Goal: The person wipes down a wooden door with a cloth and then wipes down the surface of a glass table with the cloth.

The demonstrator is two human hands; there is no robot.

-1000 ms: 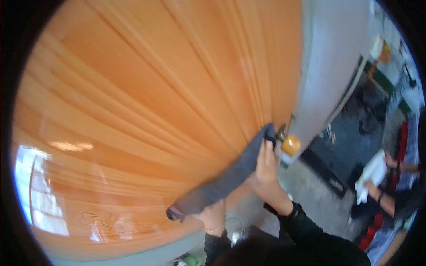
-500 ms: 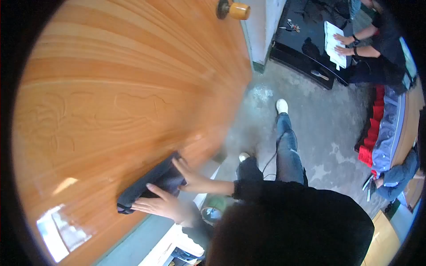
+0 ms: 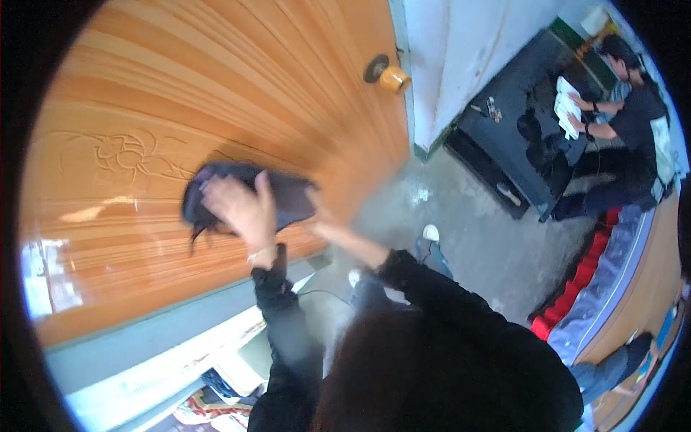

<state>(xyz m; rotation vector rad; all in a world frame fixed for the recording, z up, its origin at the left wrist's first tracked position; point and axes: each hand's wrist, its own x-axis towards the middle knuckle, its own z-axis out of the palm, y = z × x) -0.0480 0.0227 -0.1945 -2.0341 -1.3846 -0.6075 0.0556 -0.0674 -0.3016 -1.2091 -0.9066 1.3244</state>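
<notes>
A dark folded cloth (image 3: 291, 198) with a thin loose strip at its left end is against the wooden door (image 3: 302, 79). My left hand (image 3: 241, 212) lies over its left part, fingers stretched out and thumb apart, blurred by motion. At the right end of the cloth is my right hand (image 3: 318, 214), closed around the edge, with its fingers partly hidden. A carved flower pattern (image 3: 129, 155) shows on the door to the left of the cloth.
A round door knob (image 3: 392, 78) sticks out near the door's edge. At upper right, a person (image 3: 637, 122) presses a white cloth (image 3: 567, 108) on a black table (image 3: 497, 155). Another person (image 3: 612, 367) is at lower right, by a wooden surface (image 3: 633, 288).
The dark cloth and both my hands have moved up relative to the door's carving. The left hand has turned to point upward, and the camera view has shifted.
</notes>
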